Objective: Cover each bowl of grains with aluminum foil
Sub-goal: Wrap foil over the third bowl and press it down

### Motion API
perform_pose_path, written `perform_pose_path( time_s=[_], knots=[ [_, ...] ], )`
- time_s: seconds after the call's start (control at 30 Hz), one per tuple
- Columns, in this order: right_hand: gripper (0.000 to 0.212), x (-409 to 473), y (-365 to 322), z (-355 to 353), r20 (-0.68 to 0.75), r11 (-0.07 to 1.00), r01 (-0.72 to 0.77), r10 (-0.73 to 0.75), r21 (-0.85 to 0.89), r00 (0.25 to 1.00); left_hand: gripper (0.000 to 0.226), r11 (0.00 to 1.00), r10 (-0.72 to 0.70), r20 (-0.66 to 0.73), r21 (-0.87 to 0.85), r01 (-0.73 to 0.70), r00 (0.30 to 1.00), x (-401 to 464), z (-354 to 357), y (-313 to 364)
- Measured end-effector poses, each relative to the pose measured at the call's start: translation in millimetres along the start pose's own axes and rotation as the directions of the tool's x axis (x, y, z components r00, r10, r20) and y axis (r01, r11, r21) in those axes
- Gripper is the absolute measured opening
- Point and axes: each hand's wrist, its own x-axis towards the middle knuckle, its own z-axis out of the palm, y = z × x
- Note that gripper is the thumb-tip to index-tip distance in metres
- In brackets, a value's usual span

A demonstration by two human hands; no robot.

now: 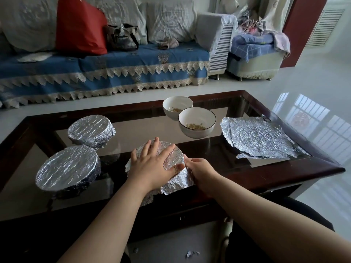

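Glass worktop (237, 166) w/ sofa behind. Step: 3rd bowl (171, 158) at near edge, foil half-wrapped. Left hand (152, 166) flat, splayed on top; right hand (199, 168) pinching foil skirt down. Next: crimp round rim, then 2 open bowls (197, 122) w/ spare sheets (256, 137).

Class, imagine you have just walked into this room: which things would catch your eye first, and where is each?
First, the two bare hands at the near table edge: the left hand presses flat on a crinkled foil-covered bowl while the right hand tucks its side. Two finished silver foil-wrapped bowls sit left; two open white bowls of grains wait behind, beside a flat foil sheet.
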Motion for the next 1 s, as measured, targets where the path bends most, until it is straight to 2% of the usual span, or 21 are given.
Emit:
perform_pose_path(
  time_s=[0.1,0.33,0.63,0.77,0.9,1.0],
  knots=[
    [0.048,1.3,0.0,1.8,-0.005,0.998,0.01,-0.01,-0.069,1.0,0.091,1.0,-0.001,0.0,0.0,0.001,1.0,-0.8,-1.4,1.0],
    [0.029,-0.1,-4.3,3.1,0.048,0.999,0.003,-0.001,-0.052,0.999,0.093,1.0,-0.001,0.006,-0.001,0.001,1.0,0.0,-0.8,0.9],
    [0.01,7.7,0.4,8.0,-0.008,0.975,0.037,-0.04,-0.217,0.999,0.09,1.0,-0.003,-0.003,0.002,0.003,1.0,-0.1,-0.5,1.0],
    [0.014,7.1,-1.1,7.8,-0.05,0.94,0.11,-0.133,-0.323,0.99,0.09,1.0,-0.006,0.0,0.005,0.006,1.0,-0.5,-1.4,1.6],
    [0.022,8.4,-1.6,7.0,-0.046,0.805,0.26,-0.334,-0.534,0.941,0.091,1.0,-0.008,0.006,0.008,0.008,1.0,-1.1,-2.7,2.3],
    [0.024,5.1,-4.1,6.4,-0.013,0.724,0.375,-0.468,-0.58,0.884,0.091,1.0,-0.013,0.01,0.002,0.013,1.0,-2.2,-4.3,3.1]
  ],
)
